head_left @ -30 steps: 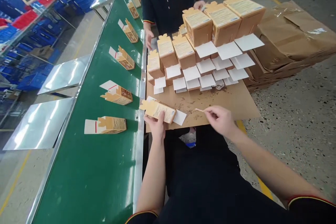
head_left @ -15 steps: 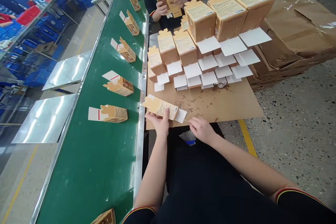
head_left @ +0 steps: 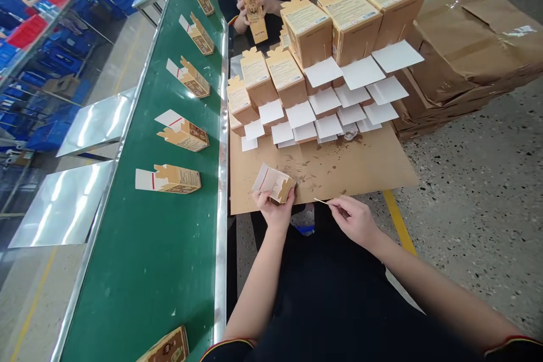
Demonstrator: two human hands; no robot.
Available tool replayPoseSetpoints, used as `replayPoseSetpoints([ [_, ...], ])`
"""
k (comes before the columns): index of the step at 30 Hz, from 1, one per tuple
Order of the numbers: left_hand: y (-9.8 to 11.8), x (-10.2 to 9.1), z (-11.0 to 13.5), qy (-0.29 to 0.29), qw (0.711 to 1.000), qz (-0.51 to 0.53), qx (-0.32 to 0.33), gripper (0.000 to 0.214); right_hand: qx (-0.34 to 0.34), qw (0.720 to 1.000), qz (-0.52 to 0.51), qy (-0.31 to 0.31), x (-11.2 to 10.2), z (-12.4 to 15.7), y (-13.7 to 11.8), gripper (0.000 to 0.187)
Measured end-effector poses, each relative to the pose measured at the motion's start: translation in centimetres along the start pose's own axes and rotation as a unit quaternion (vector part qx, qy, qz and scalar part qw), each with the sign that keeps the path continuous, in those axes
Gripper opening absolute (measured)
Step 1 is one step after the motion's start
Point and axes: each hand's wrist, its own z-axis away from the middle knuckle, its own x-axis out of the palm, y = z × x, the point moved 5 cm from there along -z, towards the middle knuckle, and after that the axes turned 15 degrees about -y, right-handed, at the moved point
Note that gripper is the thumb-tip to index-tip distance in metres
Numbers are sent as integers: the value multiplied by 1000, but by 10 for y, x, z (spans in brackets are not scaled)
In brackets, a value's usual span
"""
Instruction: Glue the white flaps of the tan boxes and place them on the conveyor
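You had box (head_left: pixel 278 185) and stick (head_left: pixel 320 201)!
Your left hand (head_left: pixel 275 212) curled its fingers round the box; to its right, your right hand (head_left: pixel 351 218) pinched the stick between fingertips.

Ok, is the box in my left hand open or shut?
Open at one end: the box in your left hand has its white, red-striped flap spread outward, not tucked in.
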Motion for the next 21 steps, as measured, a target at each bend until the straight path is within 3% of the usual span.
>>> replayPoseSetpoints([
  [5,6,8,7,5,998,4,55,66,15,1000,-14,16,-6,1,4,26],
  [7,-5,-6,4,22,999,7,43,70,23,999,-2,45,-15,1,11,26],
  [9,-28,-43,-2,90,996,-6,1,75,29,997,10,75,-26,1,21,23],
  [12,-73,-127,-10,201,976,-20,-82,83,26,995,15,99,-38,-1,35,20],
  [15,-116,-201,-12,222,956,-33,-190,88,20,995,7,96,-40,-9,41,19],
  [18,-141,-238,-1,196,944,-61,-259,96,17,996,-2,88,-37,-18,39,19],
  [21,-134,-251,17,239,930,-143,-241,106,23,996,-4,90,-38,-21,39,21],
])
